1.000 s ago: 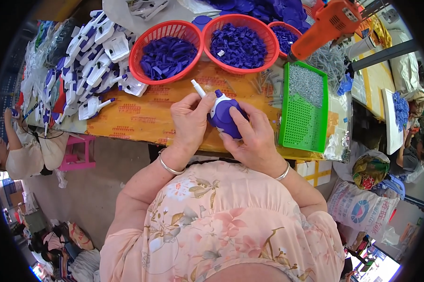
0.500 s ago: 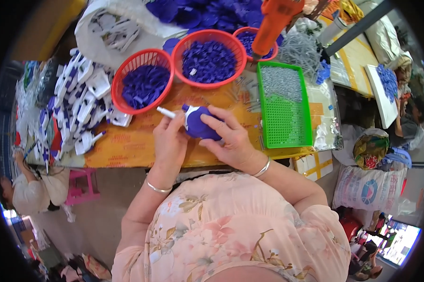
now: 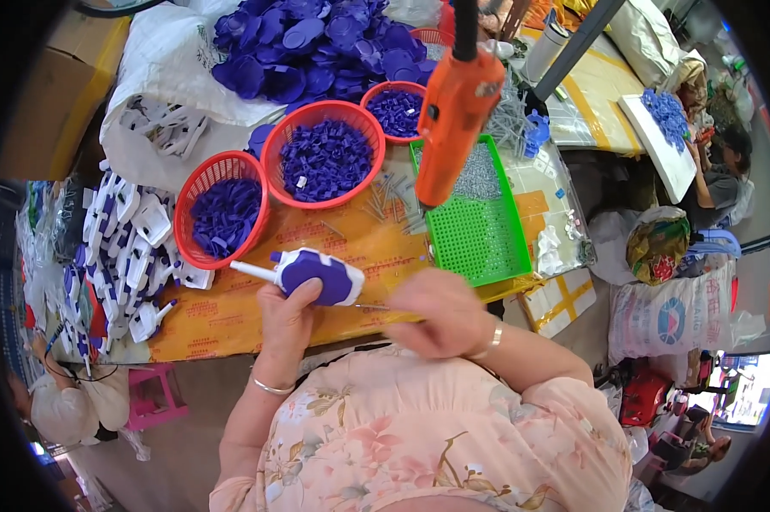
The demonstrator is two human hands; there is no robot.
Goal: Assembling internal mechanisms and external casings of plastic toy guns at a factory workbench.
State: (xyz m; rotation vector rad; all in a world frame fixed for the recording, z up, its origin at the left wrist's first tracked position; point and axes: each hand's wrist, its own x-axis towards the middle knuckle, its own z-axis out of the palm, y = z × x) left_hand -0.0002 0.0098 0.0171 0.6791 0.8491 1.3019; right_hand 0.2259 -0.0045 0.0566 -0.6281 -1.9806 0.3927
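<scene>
My left hand (image 3: pixel 284 320) is closed around a white and purple plastic casing (image 3: pixel 320 278), its thumb pressed on the purple face. A thin white nozzle sticks out at the casing's left end. Right of it, my right hand (image 3: pixel 440 316) is smeared by motion, its fingers drawn in. A thin metal rod (image 3: pixel 372 306) runs between the casing's right end and those fingers, which seem to pinch it. Whether the rod enters the casing is too small to tell. Beyond my right hand hangs an orange electric screwdriver (image 3: pixel 460 124), tip down, touched by neither hand.
Red baskets of small purple parts (image 3: pixel 327 162) stand beyond my hands. A green tray (image 3: pixel 477 247) of small metal pieces lies at right. White and purple assemblies (image 3: pixel 133 247) are heaped at left, purple discs (image 3: pixel 317 51) at the back. Other people sit at both sides.
My right hand has left the casing and moved right and down. The casing now shows its long side, the nozzle still pointing left. The view has shifted, bringing more of the screwdriver into sight.
</scene>
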